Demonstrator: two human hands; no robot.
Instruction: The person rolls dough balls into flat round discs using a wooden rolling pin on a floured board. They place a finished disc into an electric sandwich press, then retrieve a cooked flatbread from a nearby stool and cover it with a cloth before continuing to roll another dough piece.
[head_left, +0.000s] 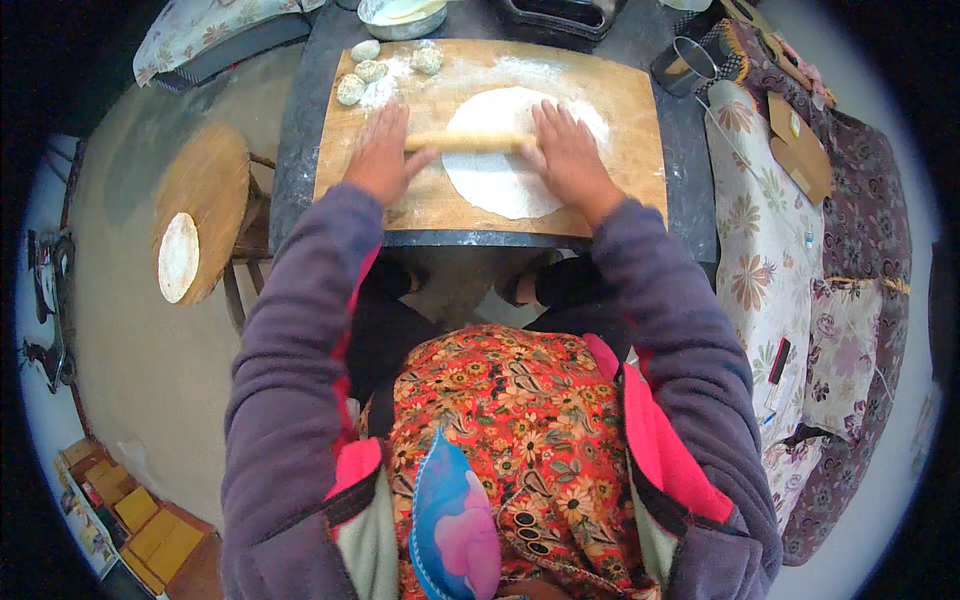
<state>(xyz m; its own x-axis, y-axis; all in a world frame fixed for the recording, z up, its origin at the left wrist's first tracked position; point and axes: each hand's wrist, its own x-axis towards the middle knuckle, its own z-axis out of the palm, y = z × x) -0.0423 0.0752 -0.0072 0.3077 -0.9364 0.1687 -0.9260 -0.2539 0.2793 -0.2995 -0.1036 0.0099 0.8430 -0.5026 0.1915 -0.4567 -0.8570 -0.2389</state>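
A wooden rolling pin (469, 142) lies crosswise over a thin, round sheet of white dough (499, 184). My left hand (382, 150) bears on the pin's left end, fingers stretched forward and thumb pointing inward. On the right end rests my right hand (562, 154), its fingers also extended above the dough's right part. Both palms hide the pin's ends. Beneath everything is a floured wooden board (420, 206). Several speckled dough balls (370, 71) sit at the board's far left corner, beside loose flour.
Behind the board stand a metal bowl (405, 28) with pale contents and a black container (559, 19). A metal mesh cup (684, 66) is at the far right. Left, a round wooden stool (214, 172) bears a flat dough round (178, 259). A sofa with a floral cover (750, 225) flanks the table.
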